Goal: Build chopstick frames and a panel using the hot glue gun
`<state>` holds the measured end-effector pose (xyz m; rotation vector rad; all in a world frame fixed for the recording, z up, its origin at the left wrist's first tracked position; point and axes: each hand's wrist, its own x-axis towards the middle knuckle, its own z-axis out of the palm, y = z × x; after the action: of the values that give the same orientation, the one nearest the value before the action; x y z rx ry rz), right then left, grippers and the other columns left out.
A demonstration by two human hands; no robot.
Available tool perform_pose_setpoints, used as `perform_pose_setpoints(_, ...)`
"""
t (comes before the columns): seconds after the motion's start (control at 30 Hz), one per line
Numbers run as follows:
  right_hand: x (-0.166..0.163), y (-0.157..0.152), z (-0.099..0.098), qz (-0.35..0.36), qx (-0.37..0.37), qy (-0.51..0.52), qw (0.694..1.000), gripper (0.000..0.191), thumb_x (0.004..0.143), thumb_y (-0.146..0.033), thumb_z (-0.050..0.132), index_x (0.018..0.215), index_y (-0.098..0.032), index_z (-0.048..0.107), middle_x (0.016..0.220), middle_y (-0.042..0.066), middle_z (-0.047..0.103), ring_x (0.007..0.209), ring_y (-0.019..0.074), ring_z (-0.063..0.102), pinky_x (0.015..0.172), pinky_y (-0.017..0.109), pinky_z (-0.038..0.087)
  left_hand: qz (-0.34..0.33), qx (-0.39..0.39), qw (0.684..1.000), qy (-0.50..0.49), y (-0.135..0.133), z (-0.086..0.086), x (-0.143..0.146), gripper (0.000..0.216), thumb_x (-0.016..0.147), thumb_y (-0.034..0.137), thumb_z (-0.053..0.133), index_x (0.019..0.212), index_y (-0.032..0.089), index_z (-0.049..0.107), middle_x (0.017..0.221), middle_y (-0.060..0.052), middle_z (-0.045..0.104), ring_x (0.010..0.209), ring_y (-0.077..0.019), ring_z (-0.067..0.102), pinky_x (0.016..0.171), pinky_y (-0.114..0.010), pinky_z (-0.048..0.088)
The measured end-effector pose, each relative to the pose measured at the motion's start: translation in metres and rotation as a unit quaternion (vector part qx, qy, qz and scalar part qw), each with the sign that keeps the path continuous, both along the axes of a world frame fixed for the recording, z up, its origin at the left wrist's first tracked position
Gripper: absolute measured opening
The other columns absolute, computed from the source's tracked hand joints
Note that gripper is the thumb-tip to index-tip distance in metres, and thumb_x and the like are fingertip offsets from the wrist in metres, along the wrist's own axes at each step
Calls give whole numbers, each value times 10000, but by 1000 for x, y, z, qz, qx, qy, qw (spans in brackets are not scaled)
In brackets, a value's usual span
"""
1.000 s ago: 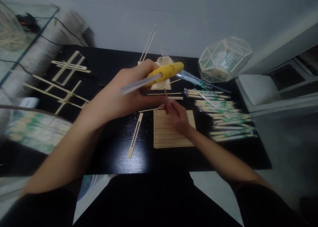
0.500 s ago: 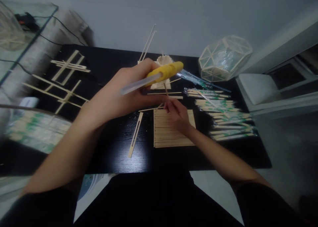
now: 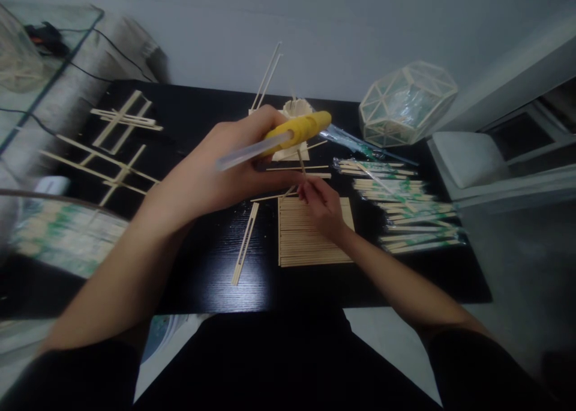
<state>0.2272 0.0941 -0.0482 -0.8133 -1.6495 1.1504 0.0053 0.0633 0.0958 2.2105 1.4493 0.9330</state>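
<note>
My left hand (image 3: 234, 153) is wrapped round a yellow glue gun (image 3: 310, 129), and a translucent glue stick (image 3: 252, 150) pokes out of its rear end toward me. The gun's nozzle is out of sight behind the gun and hand. Fingers closed, my right hand (image 3: 321, 204) pinches a thin wooden stick (image 3: 302, 161) that points up and away, near my left thumb. Below the right hand lies a flat panel of wooden sticks laid side by side (image 3: 310, 243). Beyond the left hand stands a pale wooden piece with a round, cup-like part (image 3: 297, 107), partly covered by the gun.
Wrapped chopsticks (image 3: 396, 195) lie in rows at the right, below a faceted stick-frame lantern shape (image 3: 407, 105). Crossed stick frames (image 3: 121, 123) sit at the left. A narrow stick strip (image 3: 245, 244) lies left of the panel on the black table (image 3: 207, 273).
Almost nothing differs. Both hands keep their grips, and the whole view has shifted very slightly.
</note>
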Motion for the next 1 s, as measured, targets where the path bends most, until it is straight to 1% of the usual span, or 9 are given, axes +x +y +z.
perform_pose_setpoints(0.1,1,0,0,-4,16,0,1000,218,1072,-383,594,996,-239,739,860,10,661,781,151,605,769,316,512,1,1,1000,-1,0,0,0,453,780,459,921,1036,196,655,723,102,510,576,-27,380,564,-150,298)
perform_pose_setpoints(0.2,3,0,2,-14,51,-10,999,170,1059,-312,609,1012,-246,758,927,23,691,848,169,631,793,331,511,2,4,1000,2,0,0,0,432,776,412,925,1044,204,658,726,102,520,572,-26,388,559,-146,295)
perform_pose_setpoints(0.33,5,0,6,-33,79,-22,996,161,1038,-249,625,1005,-251,783,960,31,694,881,175,636,777,331,496,9,5,1000,7,1,-2,-1,445,789,457,905,1081,223,665,754,94,547,579,-29,417,561,-144,302)
perform_pose_setpoints(0.43,6,0,8,-36,70,-22,997,170,1041,-251,621,1000,-249,786,962,27,715,894,173,651,800,335,506,10,3,1000,6,0,-2,0,458,797,492,889,1095,223,668,768,87,551,578,-30,425,572,-152,318)
perform_pose_setpoints(0.53,7,1,13,-36,53,-25,998,157,1035,-278,646,987,-243,792,920,16,733,872,167,661,809,334,519,11,-3,1000,6,0,-1,0,488,794,520,883,1109,215,670,782,76,553,595,-41,451,599,-175,357)
perform_pose_setpoints(0.67,10,-2,27,-33,15,-19,999,159,1017,-357,698,1001,-239,803,849,-1,721,763,140,648,740,306,542,27,-16,1000,5,2,-2,-3,541,782,528,892,1158,210,669,804,64,565,635,-62,490,654,-214,412)
perform_pose_setpoints(0.8,17,-13,44,-14,-19,-29,999,208,1006,-415,724,992,-222,799,756,-14,690,659,117,634,645,269,560,38,-17,999,3,2,-3,-5,588,776,526,902,1202,197,664,803,60,549,646,-64,484,659,-210,405)
perform_pose_setpoints(0.9,24,-26,51,18,-17,-54,998,211,1019,-410,708,984,-219,792,844,8,720,695,119,677,665,266,600,40,-22,999,4,2,-2,-5,584,749,491,926,1179,189,672,780,67,549,625,-58,452,619,-191,375)
perform_pose_setpoints(1.0,29,-41,50,71,-12,-78,994,165,1031,-346,695,1021,-210,789,936,31,761,700,117,714,659,259,617,39,-21,999,3,1,-1,-4,551,741,480,929,1137,195,672,771,74,554,600,-51,432,582,-176,342)
